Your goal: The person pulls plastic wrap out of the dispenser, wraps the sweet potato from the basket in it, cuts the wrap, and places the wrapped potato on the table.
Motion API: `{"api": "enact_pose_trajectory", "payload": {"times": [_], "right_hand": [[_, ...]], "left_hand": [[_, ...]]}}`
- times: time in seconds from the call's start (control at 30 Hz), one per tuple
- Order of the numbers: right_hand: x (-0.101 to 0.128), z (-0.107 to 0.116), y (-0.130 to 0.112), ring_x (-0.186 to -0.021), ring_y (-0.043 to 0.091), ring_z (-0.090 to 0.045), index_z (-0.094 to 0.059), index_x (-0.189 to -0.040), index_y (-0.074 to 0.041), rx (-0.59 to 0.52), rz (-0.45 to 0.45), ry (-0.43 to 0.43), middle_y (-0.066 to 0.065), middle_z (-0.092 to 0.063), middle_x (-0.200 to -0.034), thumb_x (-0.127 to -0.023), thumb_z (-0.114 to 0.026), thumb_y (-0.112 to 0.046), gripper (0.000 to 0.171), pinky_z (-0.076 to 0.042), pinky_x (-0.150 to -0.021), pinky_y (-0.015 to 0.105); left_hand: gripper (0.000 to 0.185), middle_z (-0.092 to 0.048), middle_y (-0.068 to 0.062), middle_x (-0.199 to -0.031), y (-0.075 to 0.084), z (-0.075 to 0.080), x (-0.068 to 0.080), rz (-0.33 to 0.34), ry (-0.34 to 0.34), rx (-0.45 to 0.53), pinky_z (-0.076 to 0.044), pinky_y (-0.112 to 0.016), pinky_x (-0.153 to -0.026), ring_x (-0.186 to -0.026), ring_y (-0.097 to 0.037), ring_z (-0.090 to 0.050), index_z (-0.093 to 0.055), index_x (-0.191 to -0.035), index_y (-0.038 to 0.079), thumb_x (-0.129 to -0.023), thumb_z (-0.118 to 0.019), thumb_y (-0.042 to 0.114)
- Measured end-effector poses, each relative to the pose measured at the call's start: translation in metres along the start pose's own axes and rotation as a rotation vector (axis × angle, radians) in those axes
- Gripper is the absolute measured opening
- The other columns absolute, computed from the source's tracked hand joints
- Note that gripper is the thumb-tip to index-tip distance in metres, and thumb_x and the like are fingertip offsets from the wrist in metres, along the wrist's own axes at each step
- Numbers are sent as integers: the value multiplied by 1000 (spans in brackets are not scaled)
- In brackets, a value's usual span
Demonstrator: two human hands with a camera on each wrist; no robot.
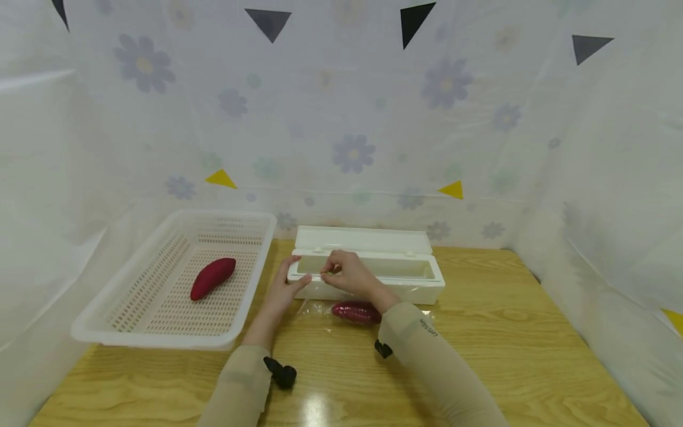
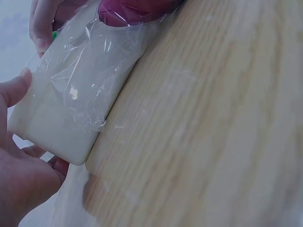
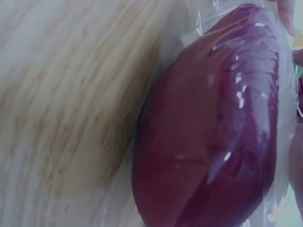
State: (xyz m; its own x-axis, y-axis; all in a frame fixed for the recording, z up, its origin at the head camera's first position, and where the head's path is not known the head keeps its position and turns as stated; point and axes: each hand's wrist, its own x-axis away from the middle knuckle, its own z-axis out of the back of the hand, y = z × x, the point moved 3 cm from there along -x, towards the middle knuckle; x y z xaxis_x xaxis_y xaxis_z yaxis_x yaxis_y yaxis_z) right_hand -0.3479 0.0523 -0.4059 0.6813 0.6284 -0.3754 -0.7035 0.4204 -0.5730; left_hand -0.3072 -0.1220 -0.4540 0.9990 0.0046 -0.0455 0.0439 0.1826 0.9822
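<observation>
Now | L hand [image 1: 284, 284] grips wrap box [image 1: 397, 268] end | R hand [image 1: 349, 271] pinches film | basket [image 1: 107, 320]: 1 sweet potato [image 1: 212, 277]

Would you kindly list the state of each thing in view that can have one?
Dispenser box: lid open, tipped back.
Cling film: drawn out over the box front.
Sweet potato on table: under film.
Sweet potato in basket: bare.
Left hand: holding the box end.
Right hand: fingers curled at the box's front edge.
</observation>
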Motion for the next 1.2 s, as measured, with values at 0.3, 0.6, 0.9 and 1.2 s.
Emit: {"api": "enact_pose_trajectory", "payload": {"times": [0.3, 0.6, 0.9, 1.2], "right_hand": [[0, 1, 1, -84, 11, -55, -69, -88, -12, 89, 1, -45, -4, -64, -85, -86, -70, -18, 6, -50, -81, 27], [1, 6, 0, -86, 21, -56, -73, -91, -13, 122, 51, -73, -3, -66, -86, -87, -68, -23, 12, -48, -79, 29], [7, 16, 3, -90, 14, -56, -69, -111, -11, 84, -61, -96, -2, -70, -97, -95, -57, -19, 22, -49, -82, 31], [8, 16, 8, -88, 8, -56, -73, -97, -19, 78, -90, -111, -9, -68, -93, -87, -69, -29, 15, -47, -81, 29]], "left_hand": [[70, -33, -22, -148, -4, 4, 0, -25, -27, -98, -29, -59, -105, -132, -42, -35, -29, -144, 25, -87, -65, 42], [78, -20, -20, -154, -3, 3, 1, 8, -50, -103, -23, -64, -105, -137, -44, -23, -26, -144, 31, -82, -70, 47], [93, -26, -15, -152, 1, -4, 0, -24, 14, -208, -27, -59, -106, -136, -40, -29, -26, -145, 23, -72, -78, 49], [81, -25, -9, -154, 4, -5, -2, -59, 51, -237, -25, -55, -109, -139, -35, -25, -34, -144, 22, -77, -76, 40]]}}
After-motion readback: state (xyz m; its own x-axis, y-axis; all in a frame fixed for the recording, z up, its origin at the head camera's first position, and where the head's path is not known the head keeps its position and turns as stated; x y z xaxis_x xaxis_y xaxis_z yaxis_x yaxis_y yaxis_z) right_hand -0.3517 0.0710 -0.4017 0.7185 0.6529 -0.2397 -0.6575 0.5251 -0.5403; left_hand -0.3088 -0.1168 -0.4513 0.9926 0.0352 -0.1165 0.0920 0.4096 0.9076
